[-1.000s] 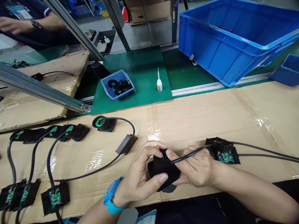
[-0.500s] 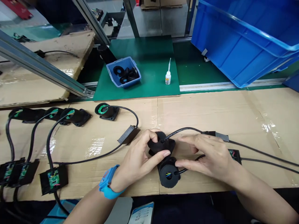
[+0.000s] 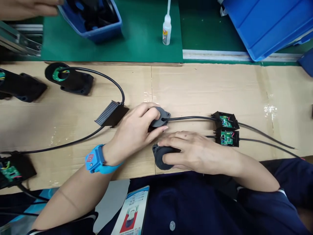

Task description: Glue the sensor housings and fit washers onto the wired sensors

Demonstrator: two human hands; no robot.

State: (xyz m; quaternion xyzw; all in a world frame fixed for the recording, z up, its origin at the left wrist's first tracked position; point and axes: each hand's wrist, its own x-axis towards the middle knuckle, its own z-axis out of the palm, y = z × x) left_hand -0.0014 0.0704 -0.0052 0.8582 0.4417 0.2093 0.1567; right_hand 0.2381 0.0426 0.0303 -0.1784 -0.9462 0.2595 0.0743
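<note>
My left hand (image 3: 133, 132), wearing a blue wrist strap (image 3: 97, 160), is closed round a black round housing (image 3: 157, 118) whose cable leads right. Nearer to me, my right hand (image 3: 195, 151) curls over a second black round housing (image 3: 163, 158), fingers on its rim. The two housings stand apart on the cardboard. Their cables run to two open black boxes with green circuit boards, the upper box (image 3: 225, 120) directly above the lower box (image 3: 227, 137). Part of the lower cable is hidden under my right hand.
Another person's hand (image 3: 31, 9) is at the small blue bin (image 3: 105, 34) of black parts. A white dropper bottle (image 3: 166, 31) stands on the green board (image 3: 141, 49). Left are a black cylindrical housing (image 3: 73, 81) and a ribbed box (image 3: 110, 114). A large blue crate (image 3: 264, 26) sits back right.
The view has shifted down and closer. My right hand has moved from the cable onto the nearer housing. The two boxes at right now lie together, boards up. Another person's hand has appeared at the bin.
</note>
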